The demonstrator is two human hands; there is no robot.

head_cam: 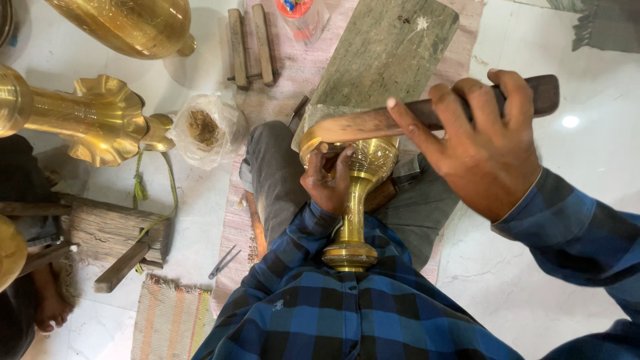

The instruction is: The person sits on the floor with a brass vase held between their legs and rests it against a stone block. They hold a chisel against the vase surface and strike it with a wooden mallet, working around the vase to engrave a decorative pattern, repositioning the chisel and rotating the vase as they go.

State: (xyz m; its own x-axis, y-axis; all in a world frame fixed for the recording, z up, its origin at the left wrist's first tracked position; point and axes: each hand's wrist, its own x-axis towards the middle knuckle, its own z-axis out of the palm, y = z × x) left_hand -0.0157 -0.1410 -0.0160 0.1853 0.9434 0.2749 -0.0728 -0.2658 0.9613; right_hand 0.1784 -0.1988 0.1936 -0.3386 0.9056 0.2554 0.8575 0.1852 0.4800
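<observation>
One grey stone slab (387, 50) slopes down to the person's lap, and against its lower edge lies one brass vase (360, 193), its mouth at the slab and its round foot resting on the blue checked shirt. Three other brass pieces show at the left edge and top of the floor (593, 153), near one small plastic bag (203, 130) of brown bits and one pair of snips (223, 262). The right hand (483, 150) is clenched around one wooden mallet (427, 113) laid across the vase's mouth, while the left hand (327, 183) grips the vase's neck.
</observation>
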